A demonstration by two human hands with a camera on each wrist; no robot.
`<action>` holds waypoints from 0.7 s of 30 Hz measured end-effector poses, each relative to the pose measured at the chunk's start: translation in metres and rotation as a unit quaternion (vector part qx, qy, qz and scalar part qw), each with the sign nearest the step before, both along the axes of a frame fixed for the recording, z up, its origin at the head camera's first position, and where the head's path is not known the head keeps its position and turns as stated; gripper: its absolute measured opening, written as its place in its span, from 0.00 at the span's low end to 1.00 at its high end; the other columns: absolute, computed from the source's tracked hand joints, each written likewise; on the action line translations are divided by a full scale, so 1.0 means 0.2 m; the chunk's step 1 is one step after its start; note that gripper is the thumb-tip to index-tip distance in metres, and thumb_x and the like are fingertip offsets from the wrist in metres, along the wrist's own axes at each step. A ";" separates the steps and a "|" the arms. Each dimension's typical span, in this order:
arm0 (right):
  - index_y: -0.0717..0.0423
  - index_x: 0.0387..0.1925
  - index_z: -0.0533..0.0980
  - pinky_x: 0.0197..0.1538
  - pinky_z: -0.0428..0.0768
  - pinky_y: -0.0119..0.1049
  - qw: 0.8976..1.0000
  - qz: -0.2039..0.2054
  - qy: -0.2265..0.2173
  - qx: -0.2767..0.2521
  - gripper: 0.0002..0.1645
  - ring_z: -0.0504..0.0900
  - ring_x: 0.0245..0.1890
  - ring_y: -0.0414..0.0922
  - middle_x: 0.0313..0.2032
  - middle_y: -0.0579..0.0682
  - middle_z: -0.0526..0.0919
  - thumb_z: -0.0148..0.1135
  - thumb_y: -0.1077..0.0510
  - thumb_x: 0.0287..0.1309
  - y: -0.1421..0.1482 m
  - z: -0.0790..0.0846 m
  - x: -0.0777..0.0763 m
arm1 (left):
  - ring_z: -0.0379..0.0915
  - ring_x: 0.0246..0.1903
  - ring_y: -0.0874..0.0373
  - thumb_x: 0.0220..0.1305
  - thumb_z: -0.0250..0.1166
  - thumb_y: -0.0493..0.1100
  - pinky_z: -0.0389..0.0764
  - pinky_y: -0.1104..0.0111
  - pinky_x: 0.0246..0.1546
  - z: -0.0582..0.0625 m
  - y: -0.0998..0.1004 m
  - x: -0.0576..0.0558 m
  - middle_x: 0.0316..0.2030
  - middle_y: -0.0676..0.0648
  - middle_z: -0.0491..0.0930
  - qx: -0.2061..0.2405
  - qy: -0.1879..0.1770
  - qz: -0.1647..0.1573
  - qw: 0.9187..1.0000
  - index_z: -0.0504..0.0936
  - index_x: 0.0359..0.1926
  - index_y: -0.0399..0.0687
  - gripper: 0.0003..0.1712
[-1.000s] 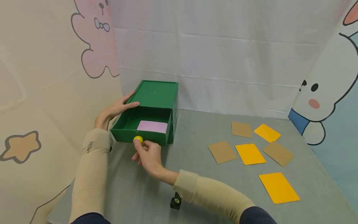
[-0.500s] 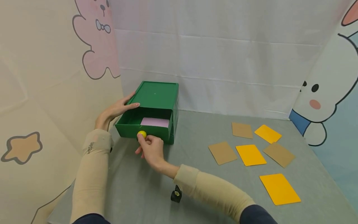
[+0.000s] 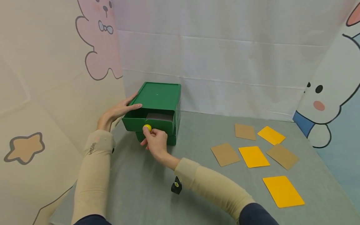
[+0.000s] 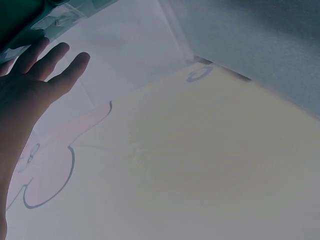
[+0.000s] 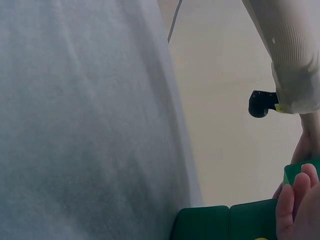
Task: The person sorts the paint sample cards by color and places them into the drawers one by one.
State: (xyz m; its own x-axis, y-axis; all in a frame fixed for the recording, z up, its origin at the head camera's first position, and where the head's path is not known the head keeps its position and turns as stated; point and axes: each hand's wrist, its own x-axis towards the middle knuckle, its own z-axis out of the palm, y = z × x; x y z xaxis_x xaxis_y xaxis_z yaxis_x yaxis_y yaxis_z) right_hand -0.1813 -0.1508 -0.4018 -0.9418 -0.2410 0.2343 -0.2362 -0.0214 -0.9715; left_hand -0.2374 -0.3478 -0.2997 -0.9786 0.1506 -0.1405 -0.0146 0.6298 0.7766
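A green drawer cabinet (image 3: pixel 157 95) stands at the back left of the table. Its upper drawer (image 3: pixel 132 124) is partly pulled out, and a pale pink card (image 3: pixel 159 117) shows inside. My right hand (image 3: pixel 157 143) pinches the yellow knob (image 3: pixel 147 127) on the drawer front, thumb against it and the other fingers bent. Against the cabinet's left side rests my left hand (image 3: pixel 116 111), its thumb lying along the top's front edge. In the left wrist view, the fingers (image 4: pixel 72 72) of that hand are extended and spread beside the cabinet.
Several yellow cards (image 3: pixel 254 157) and brown cards (image 3: pixel 225 154) lie on the right of the grey table (image 3: pixel 197 131). A white cloth (image 3: pixel 219 62) hangs behind, and a printed beige cloth (image 3: pixel 56 78) borders the left. A black wrist camera (image 3: pixel 176 185) hangs below the right sleeve.
My right hand has moved forward with the knob, and the drawer has slid further into the cabinet. Less of the pink card shows. My left hand has stayed on the cabinet.
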 end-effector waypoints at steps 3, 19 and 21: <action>0.57 0.25 0.80 0.21 0.77 0.35 1.000 -0.004 -0.001 0.004 0.27 0.78 0.16 0.62 0.17 0.57 0.84 0.56 0.38 0.64 -0.01 0.00 -0.03 | 0.24 0.76 0.41 0.69 0.54 0.57 0.39 0.34 0.69 0.01 0.00 0.00 0.77 0.47 0.28 0.003 0.003 0.000 1.000 0.33 0.77 0.61 0.48; 0.68 0.31 0.81 0.20 0.77 0.35 0.999 -0.017 -0.016 0.041 0.35 0.80 0.17 0.60 0.18 0.55 0.84 0.53 0.37 0.66 -0.02 0.02 -0.15 | 0.24 0.76 0.41 0.68 0.55 0.58 0.38 0.34 0.69 0.01 -0.01 -0.01 0.77 0.48 0.28 -0.002 -0.013 -0.005 1.000 0.32 0.76 0.64 0.49; 0.68 0.32 0.81 0.18 0.76 0.34 0.999 -0.016 -0.021 0.042 0.35 0.80 0.19 0.62 0.18 0.55 0.84 0.53 0.37 0.65 -0.02 0.02 -0.16 | 0.23 0.76 0.41 0.68 0.55 0.59 0.38 0.34 0.69 0.01 0.00 -0.01 0.77 0.48 0.28 -0.004 -0.015 -0.005 1.000 0.32 0.76 0.64 0.49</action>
State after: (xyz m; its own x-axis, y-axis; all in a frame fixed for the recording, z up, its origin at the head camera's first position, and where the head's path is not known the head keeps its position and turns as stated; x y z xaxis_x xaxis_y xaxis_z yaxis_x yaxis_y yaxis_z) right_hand -0.2138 -0.1545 -0.3987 -0.9578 -0.2285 0.1747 -0.1947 0.0683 -0.9785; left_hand -0.2401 -0.3488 -0.2975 -0.9721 0.1601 -0.1716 -0.0314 0.6359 0.7712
